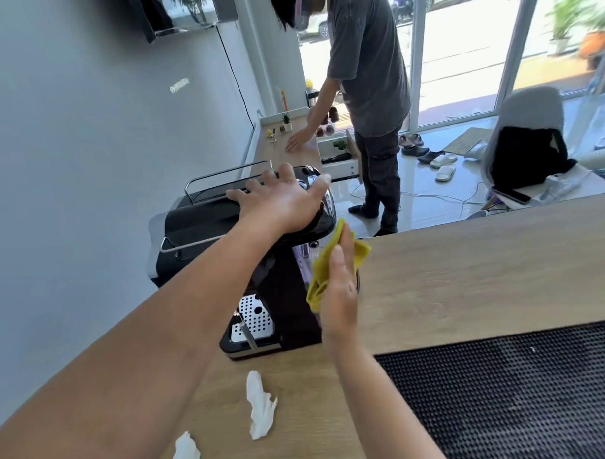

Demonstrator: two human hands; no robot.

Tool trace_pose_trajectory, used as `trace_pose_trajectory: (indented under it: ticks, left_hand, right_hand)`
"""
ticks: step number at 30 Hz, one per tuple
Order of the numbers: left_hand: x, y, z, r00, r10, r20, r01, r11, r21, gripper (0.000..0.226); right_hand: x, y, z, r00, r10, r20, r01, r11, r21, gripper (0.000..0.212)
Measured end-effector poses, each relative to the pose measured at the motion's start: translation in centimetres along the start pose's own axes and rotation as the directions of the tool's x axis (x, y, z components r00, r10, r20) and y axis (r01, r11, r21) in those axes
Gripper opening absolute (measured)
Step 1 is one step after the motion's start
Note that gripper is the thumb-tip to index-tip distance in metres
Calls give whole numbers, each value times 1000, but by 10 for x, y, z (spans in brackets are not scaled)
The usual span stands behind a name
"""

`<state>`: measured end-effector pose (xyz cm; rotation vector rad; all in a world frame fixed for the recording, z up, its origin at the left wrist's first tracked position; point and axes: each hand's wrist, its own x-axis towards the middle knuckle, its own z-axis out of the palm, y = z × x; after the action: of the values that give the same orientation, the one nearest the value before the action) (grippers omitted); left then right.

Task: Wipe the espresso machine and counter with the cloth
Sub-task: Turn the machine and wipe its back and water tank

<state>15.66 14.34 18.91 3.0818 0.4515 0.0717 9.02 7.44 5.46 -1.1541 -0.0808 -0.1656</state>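
A black espresso machine (205,226) with a perforated steel drip tray (255,317) stands on the wooden counter (464,279). My left hand (281,199) lies flat on the machine's top, fingers spread, holding it down. My right hand (340,292) presses a yellow cloth (322,271) against the machine's right side, fingers pointing up. Part of the cloth sticks out past my fingers toward the counter. The machine's right face is mostly hidden behind the cloth and hand.
Two crumpled white tissues (260,408) (185,450) lie on the counter in front of the machine. A black rubber bar mat (511,401) covers the near right. Another person (367,94) leans on a far desk (290,150). A grey wall (91,153) is on the left.
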Motion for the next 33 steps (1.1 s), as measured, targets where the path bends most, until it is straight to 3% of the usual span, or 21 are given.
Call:
trace_pose_trajectory:
  ticks: [2,5,10,13,15,18,20,22,24,26,27,30,32,33]
  left_hand:
    - [3,-9,-5,999,33,18,-33,999,-30,74]
    - [5,-34,-11,985,166,54,-165,986,-20,64]
    - [-2,-49,-5,967,255,18,-254,966,-41,72]
    - [-3,-50,-6,967,255,24,-254,966,-54,75]
    - [-2,-51,-5,966,256,31,-254,965,-66,77]
    - [-3,-52,-4,964,262,39,-258,963,-83,76]
    - [-4,-51,-5,963,267,44,-262,960,-94,73]
    - [-4,-53,-7,960,278,45,-273,957,-96,69]
    - [-4,-58,-9,950,307,52,-302,949,-92,63]
    - [-2,-67,-10,938,344,47,-340,937,-82,57]
    - [-2,-71,-11,931,364,40,-360,930,-78,55]
    - [1,-76,-10,916,401,26,-398,915,-68,55]
    - [2,-77,-8,916,400,27,-398,915,-67,55]
    - [2,-77,-7,917,397,29,-395,916,-71,55]
  right_hand:
    - [19,-12,5,991,-135,-15,135,991,-15,43]
    - [33,17,-1,980,-149,-131,148,989,-19,40]
    - [-15,96,-9,905,155,-396,-219,968,-122,39]
    - [-50,93,28,891,238,-388,-308,942,-131,55]
    - [-64,73,58,936,189,-298,-228,969,-100,65]
    - [-61,47,78,953,-198,-230,137,957,-255,63]
    - [-43,44,71,881,-443,-166,334,830,-447,61]
    - [-26,56,56,791,-608,-64,428,625,-653,60]
    - [-21,86,30,694,-682,231,518,250,-818,66]
    - [-22,121,-8,578,-572,582,637,-129,-760,77]
    - [-21,130,-32,524,-447,725,704,-252,-664,83]
    - [-7,112,-80,331,-94,939,842,-419,-339,81]
    - [5,75,-72,256,-94,962,829,-491,-268,79]
    - [11,56,-57,242,-186,952,804,-511,-304,78]
